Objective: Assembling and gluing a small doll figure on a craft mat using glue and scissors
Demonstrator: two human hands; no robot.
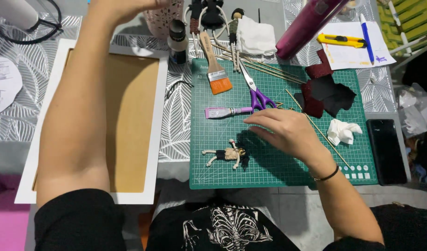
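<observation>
Head view: small doll (pixel 226 155) lies flat on green cutting mat (pixel 278 174), near its front left part, dark hair end toward the right. Right hand (pixel 287 132) hovers just right of and above doll, palm down, fingers (pixel 260 118) spread and open, holding nothing. Left hand (pixel 125 7) reaches far up past white-framed board (pixel 130 121) toward patterned cup (pixel 164 18) at top edge; its fingers are cut off by the frame, can't tell their state. On mat behind right hand: purple scissors (pixel 255 93), purple tube (pixel 222 112), orange-bristle brush (pixel 214 65), thin wooden sticks (pixel 269 69), dark red and black felt scraps (pixel 325 93), white crumpled tissue (pixel 343 131). Black phone (pixel 386 151) on bench right of mat.
</observation>
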